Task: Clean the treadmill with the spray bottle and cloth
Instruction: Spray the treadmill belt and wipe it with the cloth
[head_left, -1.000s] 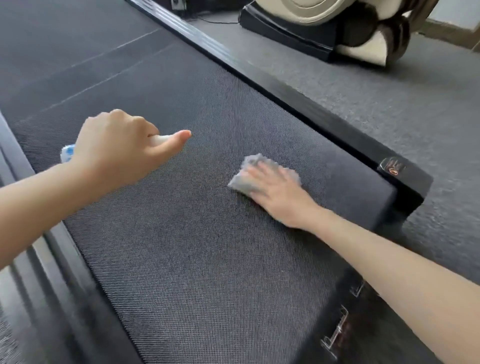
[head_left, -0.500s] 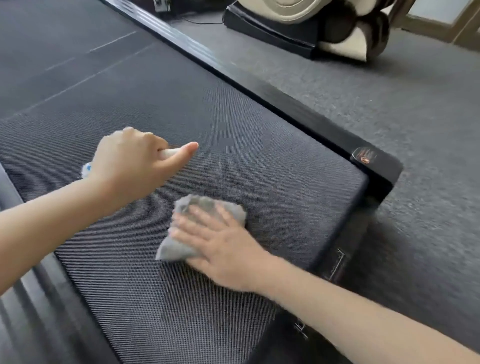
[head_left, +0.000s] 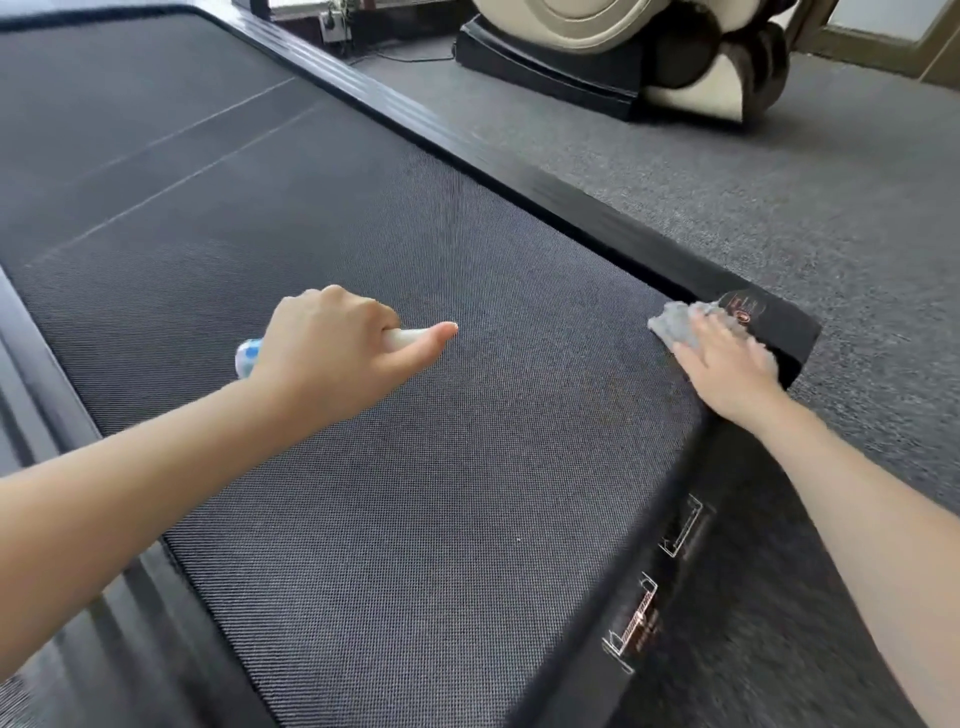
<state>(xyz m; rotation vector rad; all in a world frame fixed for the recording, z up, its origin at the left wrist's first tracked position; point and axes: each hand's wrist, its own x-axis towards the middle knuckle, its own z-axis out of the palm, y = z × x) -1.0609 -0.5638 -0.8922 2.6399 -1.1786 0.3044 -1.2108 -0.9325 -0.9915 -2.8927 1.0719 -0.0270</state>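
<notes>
Fingers (head_left: 709, 335) of the right hand (head_left: 730, 371) lie straight & slightly spread, pressing the grey cloth (head_left: 670, 325) flat at the near right corner of the treadmill (head_left: 415, 519), where the belt meets the black side rail (head_left: 571, 208), just beside a small logo badge (head_left: 743, 306). A flat palm prob. gives even pressure & max cloth contact for wiping. Left hand (head_left: 332, 358) is over mid belt, fingers curled round the spray bottle (head_left: 248, 356), one digit straight along its white end. It's likely kept ready, nozzle fwd, for the next squirt. Bottle is mostly hidden under the hand. Step in hand looks like wiping the edge/corner. Carpet (head_left: 779, 234) & a massage chair base (head_left: 545, 57) lie to the far right.
</notes>
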